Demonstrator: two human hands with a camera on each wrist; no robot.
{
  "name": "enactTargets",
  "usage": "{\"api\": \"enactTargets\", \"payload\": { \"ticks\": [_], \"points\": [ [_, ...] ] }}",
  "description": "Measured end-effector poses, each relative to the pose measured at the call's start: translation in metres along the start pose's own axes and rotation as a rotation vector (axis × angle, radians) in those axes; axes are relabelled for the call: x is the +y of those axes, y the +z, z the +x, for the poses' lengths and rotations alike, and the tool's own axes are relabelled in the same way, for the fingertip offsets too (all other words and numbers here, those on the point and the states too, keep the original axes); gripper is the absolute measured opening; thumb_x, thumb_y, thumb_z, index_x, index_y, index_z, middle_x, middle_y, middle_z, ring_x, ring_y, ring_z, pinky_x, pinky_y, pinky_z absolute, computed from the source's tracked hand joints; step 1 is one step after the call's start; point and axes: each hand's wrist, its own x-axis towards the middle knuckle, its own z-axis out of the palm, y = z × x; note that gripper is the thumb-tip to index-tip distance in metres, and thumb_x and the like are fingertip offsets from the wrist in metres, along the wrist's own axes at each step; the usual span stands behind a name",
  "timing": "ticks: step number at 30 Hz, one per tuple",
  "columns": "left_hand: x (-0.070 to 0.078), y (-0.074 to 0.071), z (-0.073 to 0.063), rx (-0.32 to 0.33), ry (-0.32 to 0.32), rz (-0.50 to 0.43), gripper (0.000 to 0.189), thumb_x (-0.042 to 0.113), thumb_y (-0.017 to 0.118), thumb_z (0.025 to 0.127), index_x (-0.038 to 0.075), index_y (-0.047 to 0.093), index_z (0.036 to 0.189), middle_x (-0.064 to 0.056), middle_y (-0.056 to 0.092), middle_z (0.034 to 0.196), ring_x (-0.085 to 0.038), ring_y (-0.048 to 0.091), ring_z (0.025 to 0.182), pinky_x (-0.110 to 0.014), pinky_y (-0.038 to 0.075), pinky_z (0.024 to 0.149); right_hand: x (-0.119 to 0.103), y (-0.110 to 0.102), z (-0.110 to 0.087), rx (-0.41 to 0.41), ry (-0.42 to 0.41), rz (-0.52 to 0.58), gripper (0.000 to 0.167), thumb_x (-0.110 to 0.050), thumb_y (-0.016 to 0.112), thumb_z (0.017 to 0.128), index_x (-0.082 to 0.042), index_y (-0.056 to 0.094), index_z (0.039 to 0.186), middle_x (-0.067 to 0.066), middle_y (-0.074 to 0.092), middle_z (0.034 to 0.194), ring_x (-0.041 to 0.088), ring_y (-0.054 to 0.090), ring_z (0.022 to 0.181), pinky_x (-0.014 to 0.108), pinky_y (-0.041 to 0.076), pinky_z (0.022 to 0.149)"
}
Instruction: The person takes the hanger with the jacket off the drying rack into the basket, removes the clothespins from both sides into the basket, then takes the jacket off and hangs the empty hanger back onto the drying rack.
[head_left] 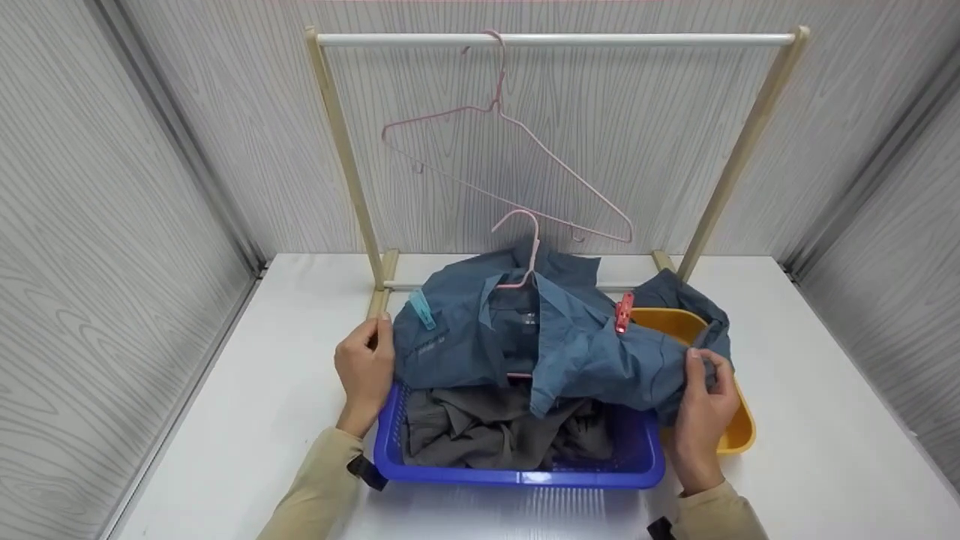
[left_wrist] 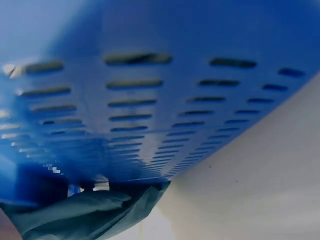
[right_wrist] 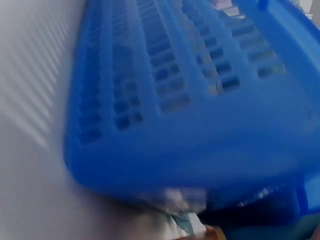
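A blue-grey shirt [head_left: 592,356] lies spread over the rear of a blue basket [head_left: 517,478], with a pink hanger [head_left: 535,251] in its neck. A light-blue clothespin [head_left: 422,309] sits on its left shoulder, a red clothespin [head_left: 624,312] on its right. My left hand [head_left: 366,367] pinches the shirt's left edge between thumb and fingers. At the right side, my right hand [head_left: 705,412] pinches the shirt fabric near the sleeve. In the left wrist view, the shirt [left_wrist: 85,212] hangs near the slotted basket wall [left_wrist: 190,30]. The right wrist view shows mostly basket [right_wrist: 175,150], blurred.
Dark grey clothing [head_left: 480,431] fills the blue basket. A yellow basin [head_left: 741,424] stands at the right, partly covered by the shirt. Behind, a rack with a white bar [head_left: 645,39] and wooden posts [head_left: 750,142] bears another pink hanger [head_left: 570,172].
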Motion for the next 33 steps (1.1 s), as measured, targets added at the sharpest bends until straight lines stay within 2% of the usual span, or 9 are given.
{"api": "enactTargets", "payload": {
  "ticks": [6, 9, 12, 16, 18, 21, 23, 26, 33],
  "points": [
    [0.001, -0.012, 0.003, -0.368, -0.060, -0.163, 0.017, 0.016, 0.059, 0.100, 0.004, 0.069, 0.095, -0.003, 0.062, 0.082, -0.017, 0.054, 0.075, -0.027, 0.042, 0.069, -0.008, -0.013, 0.032, -0.183, 0.018, -0.196, 0.033, -0.027, 0.062, 0.099, 0.002, 0.066, 0.112, 0.006, 0.063, 0.109, 0.020, 0.050, 0.107, 0.022, 0.037, 0.094],
    [0.018, -0.025, 0.007, -0.469, -0.078, -0.207, 0.015, 0.008, 0.056, 0.101, -0.001, 0.067, 0.099, -0.009, 0.061, 0.086, -0.018, 0.052, 0.079, -0.026, 0.041, 0.072, -0.021, -0.019, 0.046, -0.326, -0.044, -0.414, 0.034, -0.032, 0.060, 0.099, -0.001, 0.069, 0.111, 0.004, 0.066, 0.106, 0.019, 0.057, 0.102, 0.019, 0.042, 0.087],
    [0.034, -0.036, 0.010, -0.517, -0.072, -0.209, 0.014, 0.004, 0.054, 0.101, -0.003, 0.066, 0.099, -0.011, 0.060, 0.086, -0.018, 0.050, 0.079, -0.025, 0.039, 0.071, -0.036, -0.013, 0.058, -0.494, -0.169, -0.599, 0.035, -0.034, 0.057, 0.101, -0.004, 0.069, 0.114, 0.006, 0.068, 0.109, 0.022, 0.061, 0.099, 0.017, 0.047, 0.082],
    [0.031, -0.037, 0.010, -0.516, -0.070, -0.206, 0.014, 0.003, 0.054, 0.100, -0.003, 0.066, 0.099, -0.011, 0.059, 0.084, -0.017, 0.050, 0.078, -0.024, 0.039, 0.070, -0.055, 0.010, 0.074, -0.799, -0.196, -0.721, 0.041, -0.037, 0.051, 0.103, -0.005, 0.062, 0.128, 0.011, 0.064, 0.121, 0.024, 0.060, 0.109, 0.024, 0.048, 0.091],
    [0.020, -0.033, 0.010, -0.500, -0.071, -0.210, 0.014, 0.005, 0.055, 0.101, -0.002, 0.067, 0.100, -0.011, 0.057, 0.082, -0.018, 0.048, 0.075, -0.025, 0.037, 0.067, -0.060, 0.024, 0.083, -0.955, -0.117, -0.711, 0.047, -0.038, 0.048, 0.104, -0.002, 0.057, 0.133, 0.015, 0.062, 0.125, 0.028, 0.059, 0.113, 0.033, 0.047, 0.096],
    [0.005, -0.025, 0.009, -0.474, -0.066, -0.205, 0.014, 0.009, 0.055, 0.101, 0.002, 0.067, 0.100, -0.008, 0.055, 0.081, -0.016, 0.046, 0.073, -0.025, 0.036, 0.066, -0.062, 0.040, 0.094, -1.095, 0.065, -0.671, 0.054, -0.040, 0.048, 0.104, 0.002, 0.052, 0.138, 0.018, 0.061, 0.126, 0.028, 0.058, 0.116, 0.037, 0.046, 0.099],
    [-0.006, -0.021, 0.009, -0.459, -0.071, -0.202, 0.015, 0.012, 0.055, 0.102, 0.004, 0.068, 0.102, -0.006, 0.055, 0.080, -0.016, 0.045, 0.072, -0.026, 0.035, 0.066, -0.062, 0.048, 0.100, -1.121, 0.157, -0.634, 0.055, -0.040, 0.050, 0.103, 0.003, 0.051, 0.138, 0.017, 0.061, 0.124, 0.025, 0.060, 0.113, 0.033, 0.047, 0.097],
    [-0.010, -0.018, 0.010, -0.439, -0.074, -0.199, 0.017, 0.016, 0.055, 0.102, 0.005, 0.068, 0.101, -0.003, 0.054, 0.080, -0.016, 0.045, 0.071, -0.026, 0.035, 0.065, -0.061, 0.056, 0.105, -1.122, 0.191, -0.579, 0.053, -0.036, 0.053, 0.103, 0.005, 0.053, 0.136, 0.016, 0.062, 0.121, 0.019, 0.062, 0.105, 0.025, 0.049, 0.091],
    [-0.011, -0.013, 0.018, -0.385, -0.058, -0.140, 0.019, 0.022, 0.055, 0.102, 0.008, 0.068, 0.098, 0.001, 0.051, 0.075, -0.016, 0.045, 0.068, -0.028, 0.035, 0.063, -0.061, 0.066, 0.106, -1.120, 0.047, -0.542, 0.035, -0.021, 0.060, 0.100, 0.006, 0.059, 0.123, 0.019, 0.067, 0.110, 0.018, 0.064, 0.095, 0.025, 0.051, 0.084]
  ]
}}
